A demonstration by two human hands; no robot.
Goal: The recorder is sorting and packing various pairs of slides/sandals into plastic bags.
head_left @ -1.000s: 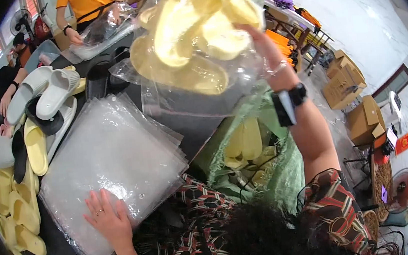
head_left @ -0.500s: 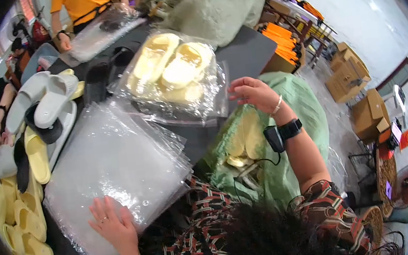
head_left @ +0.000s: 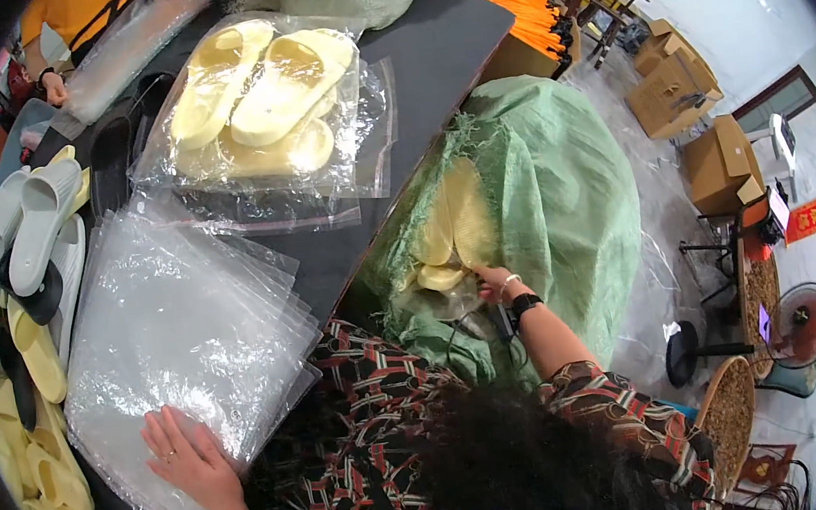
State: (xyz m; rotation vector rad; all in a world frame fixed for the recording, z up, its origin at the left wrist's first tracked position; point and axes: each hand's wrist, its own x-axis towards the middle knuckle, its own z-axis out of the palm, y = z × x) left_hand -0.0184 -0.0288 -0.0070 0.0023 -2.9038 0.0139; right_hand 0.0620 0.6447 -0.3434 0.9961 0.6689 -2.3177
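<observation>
My left hand (head_left: 193, 464) lies flat, fingers stretched, on a stack of clear plastic bags (head_left: 185, 331) on the dark table. At the mouth of a green woven sack (head_left: 559, 167), my right hand (head_left: 497, 285) has its fingers closed at the lower end of a yellow slipper (head_left: 470, 218), which stands sole outward and looks slightly blurred. Some of those fingers are hidden. Another yellow slipper (head_left: 434, 235) leans beside it in the sack. Beyond the stack lie bagged yellow slippers (head_left: 293, 87) in clear plastic.
Grey slippers (head_left: 41, 211) and a pile of yellow slippers (head_left: 55, 467) line the table's left side. Across the table, another person's hand (head_left: 54, 89) is beside more clear bags (head_left: 129, 60). Cardboard boxes (head_left: 720, 164) and a fan (head_left: 806, 322) stand at the right.
My right hand has gone from beside the bagged slippers down to the slippers in the green sack. My left hand stays flat on the bags. The whole view has shifted.
</observation>
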